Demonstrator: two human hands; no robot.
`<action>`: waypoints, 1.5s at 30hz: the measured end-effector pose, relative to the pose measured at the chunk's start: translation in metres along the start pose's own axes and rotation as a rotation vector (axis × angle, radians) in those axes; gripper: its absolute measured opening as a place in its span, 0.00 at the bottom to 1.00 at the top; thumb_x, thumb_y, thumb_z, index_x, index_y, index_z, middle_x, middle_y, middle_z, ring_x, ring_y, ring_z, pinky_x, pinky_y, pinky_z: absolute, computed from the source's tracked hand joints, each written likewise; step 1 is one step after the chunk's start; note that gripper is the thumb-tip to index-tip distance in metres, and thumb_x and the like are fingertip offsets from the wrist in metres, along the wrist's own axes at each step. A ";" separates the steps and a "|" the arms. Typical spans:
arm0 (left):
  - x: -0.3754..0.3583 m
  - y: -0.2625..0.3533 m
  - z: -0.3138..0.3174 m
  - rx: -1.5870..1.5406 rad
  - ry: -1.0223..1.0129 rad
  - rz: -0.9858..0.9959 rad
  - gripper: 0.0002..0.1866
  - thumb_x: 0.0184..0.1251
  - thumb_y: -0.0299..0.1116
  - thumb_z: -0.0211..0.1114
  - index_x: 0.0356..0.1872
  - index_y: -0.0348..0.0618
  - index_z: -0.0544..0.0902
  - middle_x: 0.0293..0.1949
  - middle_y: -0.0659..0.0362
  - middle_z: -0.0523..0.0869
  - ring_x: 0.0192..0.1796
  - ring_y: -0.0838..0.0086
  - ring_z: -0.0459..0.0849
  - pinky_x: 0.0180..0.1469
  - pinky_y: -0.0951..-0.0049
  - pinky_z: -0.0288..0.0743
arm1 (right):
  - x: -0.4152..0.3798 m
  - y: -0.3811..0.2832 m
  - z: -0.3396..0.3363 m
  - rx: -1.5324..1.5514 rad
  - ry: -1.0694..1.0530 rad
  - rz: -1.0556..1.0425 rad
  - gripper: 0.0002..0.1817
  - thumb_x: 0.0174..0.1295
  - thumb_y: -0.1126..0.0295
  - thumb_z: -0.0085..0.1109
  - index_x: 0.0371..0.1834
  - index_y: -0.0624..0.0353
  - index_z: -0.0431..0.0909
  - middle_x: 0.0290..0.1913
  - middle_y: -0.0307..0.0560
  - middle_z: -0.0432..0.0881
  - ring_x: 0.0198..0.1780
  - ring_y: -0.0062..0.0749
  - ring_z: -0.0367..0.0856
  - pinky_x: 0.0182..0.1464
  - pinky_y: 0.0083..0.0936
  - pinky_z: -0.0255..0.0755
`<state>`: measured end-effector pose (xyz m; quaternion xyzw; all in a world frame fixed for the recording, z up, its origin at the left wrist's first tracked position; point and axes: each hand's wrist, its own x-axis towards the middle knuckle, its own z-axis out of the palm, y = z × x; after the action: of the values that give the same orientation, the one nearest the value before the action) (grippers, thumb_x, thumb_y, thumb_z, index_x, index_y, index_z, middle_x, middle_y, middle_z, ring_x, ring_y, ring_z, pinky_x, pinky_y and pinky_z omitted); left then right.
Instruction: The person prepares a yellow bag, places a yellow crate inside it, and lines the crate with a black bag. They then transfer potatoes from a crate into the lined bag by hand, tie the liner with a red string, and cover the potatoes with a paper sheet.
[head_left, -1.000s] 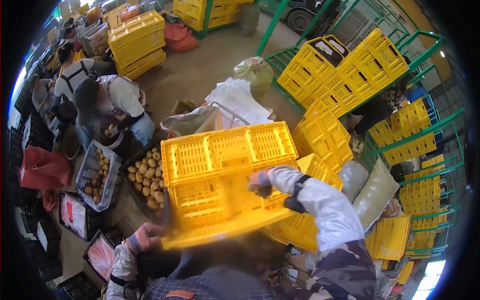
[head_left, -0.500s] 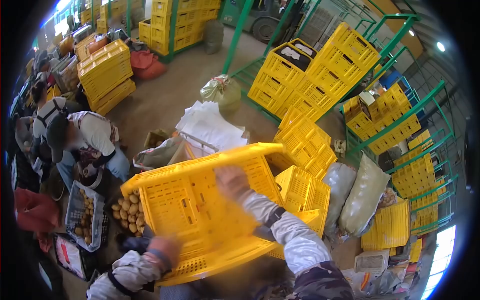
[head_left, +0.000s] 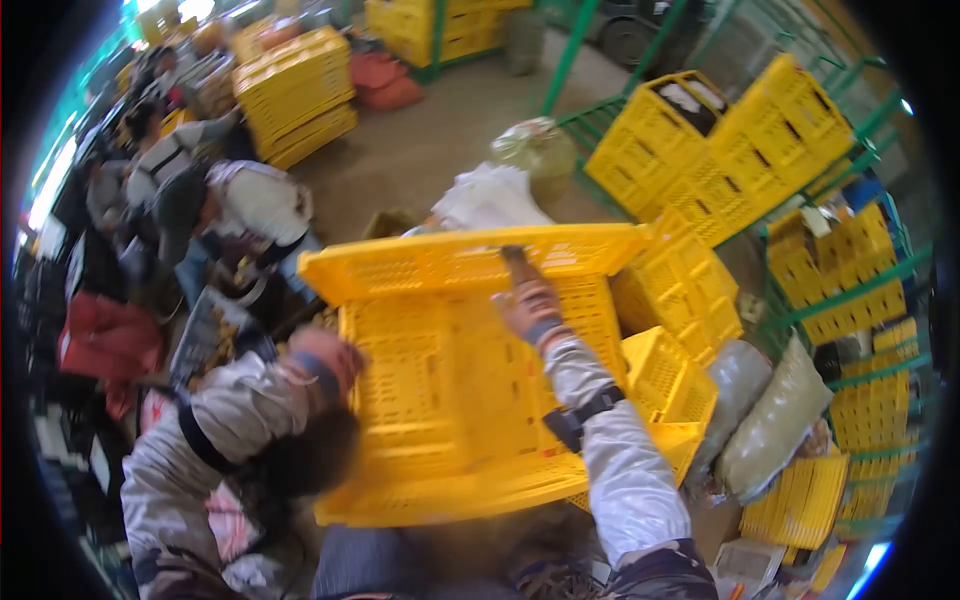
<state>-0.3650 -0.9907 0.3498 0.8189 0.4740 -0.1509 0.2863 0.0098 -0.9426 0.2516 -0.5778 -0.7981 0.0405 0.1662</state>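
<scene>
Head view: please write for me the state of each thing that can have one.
Handled yellow crate, at both hands; how far unfolded, unclear.
Left hand, bent at the crate's left edge.
Right hand, against the crate, fingers toward its far side.
Yellow crates on rack, stacked.
Long pale sack, filled, tilted.
White sheets, piled.

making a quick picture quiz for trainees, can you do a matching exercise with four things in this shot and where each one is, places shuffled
Things
1. left hand
2. right hand
3. white sheets
4. grey bag

Places
A. beyond the far wall of the front yellow crate
B. to the right of that crate, beside a long pale sack
C. at that crate's left edge
D. over that crate's inside, close to its far wall

Pairs: 1-C, 2-D, 3-A, 4-B
</scene>
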 end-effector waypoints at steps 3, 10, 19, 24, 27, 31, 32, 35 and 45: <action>-0.018 -0.016 -0.038 0.765 0.667 -0.008 0.03 0.59 0.33 0.61 0.30 0.47 0.80 0.22 0.57 0.78 0.29 0.65 0.84 0.28 0.66 0.75 | 0.008 -0.012 -0.008 0.057 0.050 0.013 0.44 0.56 0.63 0.62 0.75 0.60 0.53 0.75 0.57 0.57 0.75 0.47 0.57 0.75 0.33 0.54; 0.054 0.091 0.088 -0.177 0.074 0.269 0.10 0.66 0.38 0.55 0.42 0.48 0.79 0.31 0.50 0.85 0.33 0.51 0.85 0.34 0.55 0.78 | 0.021 -0.024 -0.011 -0.011 -0.035 0.002 0.44 0.56 0.60 0.61 0.76 0.56 0.54 0.75 0.59 0.56 0.74 0.53 0.57 0.74 0.37 0.54; 0.100 0.100 0.194 -0.293 -0.033 0.281 0.08 0.62 0.39 0.60 0.34 0.51 0.85 0.30 0.55 0.83 0.34 0.60 0.84 0.37 0.59 0.78 | -0.059 -0.016 0.007 -0.333 -0.503 -0.286 0.22 0.57 0.61 0.55 0.53 0.59 0.72 0.52 0.57 0.76 0.52 0.51 0.76 0.53 0.40 0.72; 0.099 0.099 0.187 -0.077 0.010 0.421 0.14 0.67 0.40 0.54 0.39 0.40 0.80 0.25 0.46 0.83 0.30 0.54 0.84 0.31 0.53 0.77 | -0.105 -0.033 -0.008 -0.207 -0.692 -0.608 0.13 0.55 0.57 0.53 0.33 0.51 0.84 0.35 0.46 0.85 0.50 0.44 0.78 0.61 0.38 0.64; 0.103 0.083 0.200 -0.007 0.020 0.533 0.13 0.68 0.41 0.51 0.43 0.46 0.79 0.31 0.49 0.83 0.33 0.55 0.84 0.33 0.57 0.79 | -0.125 0.007 0.064 -0.296 -0.717 -0.650 0.13 0.56 0.57 0.54 0.36 0.49 0.85 0.38 0.44 0.86 0.48 0.44 0.80 0.55 0.40 0.69; 0.080 0.112 0.125 0.240 -0.062 0.540 0.13 0.65 0.46 0.55 0.42 0.55 0.81 0.43 0.56 0.82 0.39 0.58 0.85 0.35 0.60 0.80 | -0.094 -0.027 0.015 -0.533 -1.021 -0.469 0.12 0.62 0.61 0.50 0.34 0.44 0.86 0.39 0.37 0.86 0.47 0.41 0.80 0.50 0.42 0.72; 0.074 0.112 0.117 0.255 -0.026 0.530 0.13 0.66 0.46 0.54 0.41 0.55 0.83 0.40 0.56 0.84 0.38 0.60 0.86 0.35 0.61 0.80 | -0.082 -0.043 -0.016 -0.586 -1.042 -0.406 0.11 0.62 0.63 0.50 0.34 0.44 0.86 0.39 0.37 0.86 0.47 0.41 0.81 0.50 0.41 0.72; 0.016 0.105 0.046 0.352 -0.033 0.418 0.15 0.67 0.48 0.53 0.38 0.55 0.86 0.35 0.58 0.88 0.35 0.63 0.88 0.33 0.63 0.80 | -0.089 -0.014 -0.067 -0.654 -0.641 -0.167 0.11 0.62 0.68 0.51 0.40 0.47 0.85 0.40 0.44 0.86 0.50 0.43 0.80 0.49 0.42 0.73; -0.114 0.012 -0.017 -0.076 0.441 0.383 0.07 0.57 0.35 0.67 0.35 0.47 0.88 0.42 0.55 0.88 0.37 0.64 0.89 0.40 0.69 0.83 | -0.119 0.075 -0.172 -0.706 -0.847 0.018 0.28 0.58 0.50 0.55 0.59 0.51 0.75 0.59 0.51 0.76 0.67 0.47 0.67 0.73 0.48 0.50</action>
<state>-0.4129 -1.0636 0.4262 0.8952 0.3668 0.1054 0.2300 0.1647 -1.0509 0.3685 -0.5383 -0.7553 0.0008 -0.3738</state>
